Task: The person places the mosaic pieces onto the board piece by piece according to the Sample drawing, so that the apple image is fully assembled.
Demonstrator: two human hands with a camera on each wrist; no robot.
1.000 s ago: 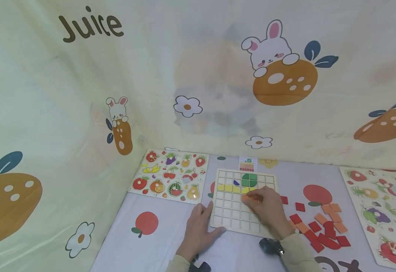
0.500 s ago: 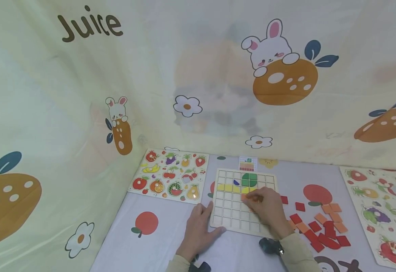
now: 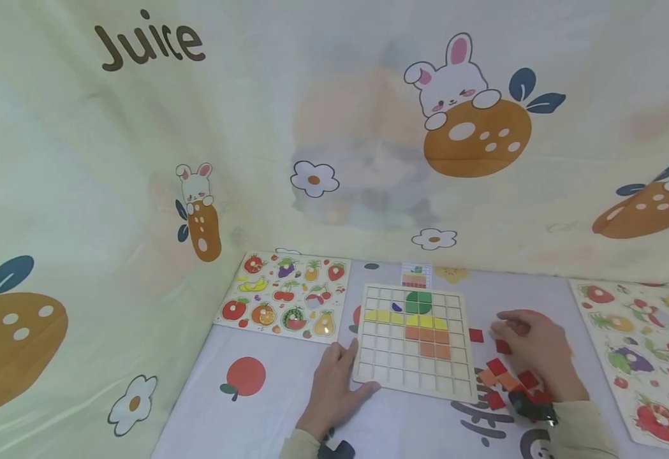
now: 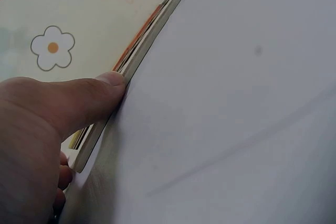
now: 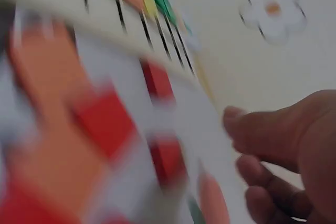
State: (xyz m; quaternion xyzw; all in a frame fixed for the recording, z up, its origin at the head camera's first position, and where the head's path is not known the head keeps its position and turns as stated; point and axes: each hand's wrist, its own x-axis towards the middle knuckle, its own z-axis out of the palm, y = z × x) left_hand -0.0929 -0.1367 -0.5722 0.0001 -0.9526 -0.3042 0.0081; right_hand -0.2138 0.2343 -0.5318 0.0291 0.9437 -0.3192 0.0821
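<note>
In the head view a wooden grid board [image 3: 377, 344] lies on the table. Set in it are a green rounded shape [image 3: 418, 303], a small blue piece [image 3: 396, 307], a row of yellow tiles [image 3: 386, 316] and several orange tiles [image 3: 427, 335]. My left hand [image 3: 334, 386] spans the board's near left corner; its thumb [image 4: 94, 98] rests along the near edge in the left wrist view. My right hand [image 3: 537, 347] is over the loose tiles right of the board, fingers loosely bent, with nothing between thumb and fingertips. One red tile [image 3: 503, 346] is right below its fingertips.
Loose red and orange tiles [image 3: 508, 382] lie under and beside the right wrist; another red tile [image 3: 476, 335] is near the board's right edge. Fruit puzzle boards stand left [image 3: 288, 299] and right [image 3: 644, 357]. A small printed card [image 3: 416, 276] lies behind the grid.
My right hand has left the board and moved right to the loose tiles, uncovering the orange tiles in the grid. The left hand stays at its corner.
</note>
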